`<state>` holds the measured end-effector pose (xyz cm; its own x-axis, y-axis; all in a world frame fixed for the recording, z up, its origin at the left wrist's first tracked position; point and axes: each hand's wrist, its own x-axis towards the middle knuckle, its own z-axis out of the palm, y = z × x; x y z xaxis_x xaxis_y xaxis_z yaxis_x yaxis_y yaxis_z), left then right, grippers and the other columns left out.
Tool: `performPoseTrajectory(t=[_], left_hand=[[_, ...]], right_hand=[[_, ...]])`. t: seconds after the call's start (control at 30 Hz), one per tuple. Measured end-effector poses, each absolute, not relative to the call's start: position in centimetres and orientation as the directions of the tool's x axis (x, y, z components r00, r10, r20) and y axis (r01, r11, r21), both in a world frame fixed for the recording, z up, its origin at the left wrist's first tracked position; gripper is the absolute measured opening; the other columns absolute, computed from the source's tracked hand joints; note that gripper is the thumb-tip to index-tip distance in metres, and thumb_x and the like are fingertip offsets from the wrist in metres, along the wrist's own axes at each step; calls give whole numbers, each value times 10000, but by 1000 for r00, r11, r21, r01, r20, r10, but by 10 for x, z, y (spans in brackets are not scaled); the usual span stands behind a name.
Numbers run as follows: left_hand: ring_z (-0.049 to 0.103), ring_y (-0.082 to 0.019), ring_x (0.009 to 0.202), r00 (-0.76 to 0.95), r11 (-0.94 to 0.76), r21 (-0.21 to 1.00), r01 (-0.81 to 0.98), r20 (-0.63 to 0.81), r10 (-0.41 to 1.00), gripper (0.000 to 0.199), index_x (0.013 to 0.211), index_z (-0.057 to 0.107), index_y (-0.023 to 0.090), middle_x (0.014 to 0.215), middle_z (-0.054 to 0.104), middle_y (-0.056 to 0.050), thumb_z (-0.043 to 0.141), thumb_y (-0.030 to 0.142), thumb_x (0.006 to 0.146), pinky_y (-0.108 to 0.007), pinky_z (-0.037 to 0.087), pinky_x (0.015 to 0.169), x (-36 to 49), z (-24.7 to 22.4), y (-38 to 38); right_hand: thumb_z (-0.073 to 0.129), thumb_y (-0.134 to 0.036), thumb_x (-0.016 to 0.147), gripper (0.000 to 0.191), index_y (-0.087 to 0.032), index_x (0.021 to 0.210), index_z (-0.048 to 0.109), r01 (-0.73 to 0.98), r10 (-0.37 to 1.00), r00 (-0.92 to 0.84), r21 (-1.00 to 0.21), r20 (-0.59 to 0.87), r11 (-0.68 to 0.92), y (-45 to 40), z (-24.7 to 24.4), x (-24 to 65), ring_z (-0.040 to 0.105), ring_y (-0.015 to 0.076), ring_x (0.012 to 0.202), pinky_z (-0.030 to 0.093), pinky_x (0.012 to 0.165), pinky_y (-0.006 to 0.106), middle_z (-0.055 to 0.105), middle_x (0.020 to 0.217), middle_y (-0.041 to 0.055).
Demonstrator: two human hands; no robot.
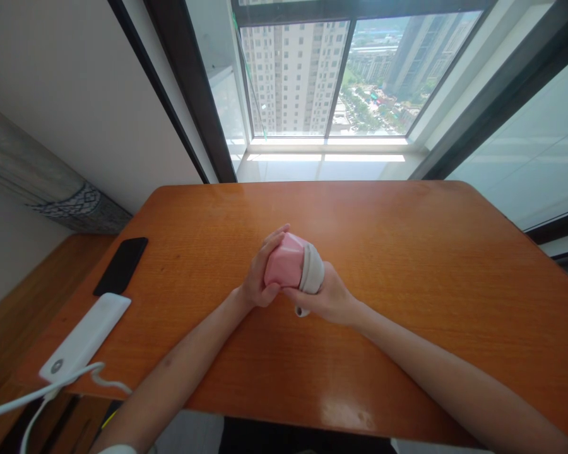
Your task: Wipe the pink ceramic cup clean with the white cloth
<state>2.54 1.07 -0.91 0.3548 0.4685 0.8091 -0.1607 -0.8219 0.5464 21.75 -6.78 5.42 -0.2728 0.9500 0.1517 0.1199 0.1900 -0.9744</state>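
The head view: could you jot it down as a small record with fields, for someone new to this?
Held thing: pink-and-white object, pink part faceted
Left grip: hand around the pink part
Right grip: hand at the white part
Surface: brown wooden table
Table's left side: black phone-like slab; nearer, white slab with a white cable at its near end
Beyond: window, tall buildings outside
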Motion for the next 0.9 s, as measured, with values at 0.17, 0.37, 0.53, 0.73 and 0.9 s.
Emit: performPoseTrajectory(t=[0.17,0.37,0.53,0.73,0.9], left_hand=[[421,-442,1638,329,-844,511,-162,835,442,1044,1754,300,247,1793,384,-189,588,838,943,-665,364,1335,27,-10,9],[644,-405,1377,312,-803,575,-157,800,512,976,1662,442,182,1596,582,-212,557,832,942,-612,530,1179,26,-8,4],[743,-354,1177,311,-731,630,-260,772,554,958,1621,473,205,1553,616,-193,543,852,919,-540,630,996,28,-10,3],[767,-358,1182,380,-686,670,-285,736,561,944,1623,483,185,1523,657,-200,504,846,950,-529,641,1010,26,-9,1],[645,-442,1446,375,-729,651,-211,743,554,983,1706,332,243,1709,486,-198,434,887,971,-579,598,1129,26,-13,6]], right_hand=[[974,-529,722,499,-198,992,715,-202,956,-281,-968,-87,-148,-64,65,218,546,148,663,481,573,259,639,756,-10],[962,-573,741,499,-192,936,707,-155,958,-279,-981,-67,-114,-66,59,215,522,147,692,455,579,256,618,772,-2],[861,-505,861,376,-213,787,636,125,899,-394,-958,189,256,-71,57,216,481,126,581,425,536,266,583,664,-26],[748,-403,973,309,-217,741,663,417,638,-499,-483,587,770,-65,39,218,502,131,577,367,589,288,613,636,-3],[777,-337,906,286,-216,694,628,363,726,-386,-630,569,687,-65,43,216,493,122,549,371,562,281,614,622,-12]])
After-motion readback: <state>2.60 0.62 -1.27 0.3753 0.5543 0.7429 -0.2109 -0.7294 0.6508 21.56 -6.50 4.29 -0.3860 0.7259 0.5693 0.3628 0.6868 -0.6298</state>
